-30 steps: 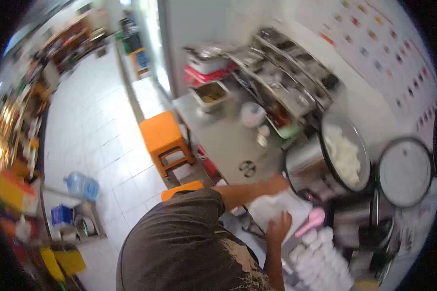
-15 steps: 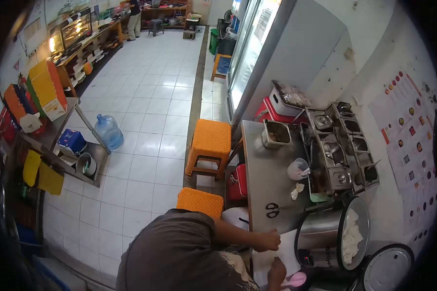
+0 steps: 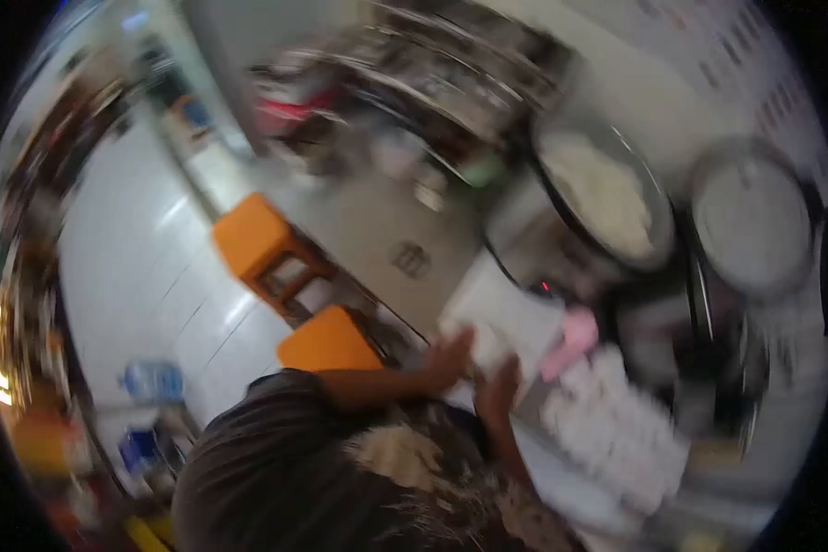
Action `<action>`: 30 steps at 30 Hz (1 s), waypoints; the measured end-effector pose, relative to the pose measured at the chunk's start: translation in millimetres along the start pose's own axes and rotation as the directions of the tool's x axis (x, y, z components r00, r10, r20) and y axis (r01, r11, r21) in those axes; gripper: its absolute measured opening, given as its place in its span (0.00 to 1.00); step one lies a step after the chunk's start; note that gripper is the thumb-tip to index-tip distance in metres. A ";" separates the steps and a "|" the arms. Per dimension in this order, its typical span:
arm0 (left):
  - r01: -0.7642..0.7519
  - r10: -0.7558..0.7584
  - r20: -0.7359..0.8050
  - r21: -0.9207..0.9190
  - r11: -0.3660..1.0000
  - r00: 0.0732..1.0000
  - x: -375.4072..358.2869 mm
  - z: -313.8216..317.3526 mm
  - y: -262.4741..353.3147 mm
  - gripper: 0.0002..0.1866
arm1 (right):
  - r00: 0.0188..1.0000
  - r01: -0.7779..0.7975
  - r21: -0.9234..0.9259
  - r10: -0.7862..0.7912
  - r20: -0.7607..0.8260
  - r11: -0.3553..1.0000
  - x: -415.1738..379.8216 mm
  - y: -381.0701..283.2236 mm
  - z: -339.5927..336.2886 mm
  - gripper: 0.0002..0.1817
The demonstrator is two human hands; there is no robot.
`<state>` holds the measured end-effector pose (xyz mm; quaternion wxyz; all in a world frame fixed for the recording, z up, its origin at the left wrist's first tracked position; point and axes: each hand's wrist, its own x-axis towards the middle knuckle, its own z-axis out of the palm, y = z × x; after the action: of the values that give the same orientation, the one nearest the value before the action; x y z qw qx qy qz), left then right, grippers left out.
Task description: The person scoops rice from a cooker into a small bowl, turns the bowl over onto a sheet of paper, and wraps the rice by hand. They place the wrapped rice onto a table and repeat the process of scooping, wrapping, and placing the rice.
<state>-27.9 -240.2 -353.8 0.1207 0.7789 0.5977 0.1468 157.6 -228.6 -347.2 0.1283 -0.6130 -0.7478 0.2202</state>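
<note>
The view is smeared by motion. My left hand (image 3: 449, 357) is at the near edge of white paper sheets (image 3: 511, 299) on the steel table. Close to it on the right is my right hand (image 3: 497, 391). A whitish patch lies between the two hands, too blurred to name, and their fingers cannot be made out. Beside the paper lies a pink rice paddle (image 3: 572, 342). Behind it stands a large rice cooker (image 3: 524, 230), its lid off and white rice (image 3: 603, 193) inside. Right of my hands sit several white wrapped bundles (image 3: 612, 428).
Black-handled scissors (image 3: 411, 259) lie on the steel table (image 3: 368, 216). A round lid (image 3: 750, 221) stands right of the cooker. Metal food containers (image 3: 451, 69) line the back. Orange stools (image 3: 253, 235) stand left of the table, beside the tiled floor (image 3: 147, 276).
The camera has swung right and turned, so the white bundles now show. My hands have come closer together over the paper.
</note>
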 end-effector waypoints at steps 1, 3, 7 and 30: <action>0.041 -0.041 0.015 -0.002 0.999 0.999 -0.9 19.1 -7.0 0.40 | 1.000 0.014 -0.074 -0.012 0.023 0.997 -4.6 4.6 -2.6 0.49; 0.055 -0.058 0.275 0.020 0.998 0.960 10.1 -6.7 -2.9 0.42 | 0.995 -0.046 -0.161 0.060 0.083 0.986 -4.0 -6.2 -18.2 0.51; 0.093 -0.072 0.492 -0.019 0.995 0.868 28.7 -51.7 11.7 0.42 | 0.984 -0.031 -0.187 0.062 0.166 0.982 -2.6 -6.7 -33.3 0.49; -0.315 0.313 0.053 0.283 0.906 0.948 61.7 -45.8 1.2 0.09 | 0.935 0.322 -0.312 -0.353 -0.046 0.894 31.8 21.5 -55.9 0.16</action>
<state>-29.0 -180.3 -305.7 -0.0173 0.8746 0.4790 0.0730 195.0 -184.9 -311.4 0.1080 -0.4965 -0.8600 0.0473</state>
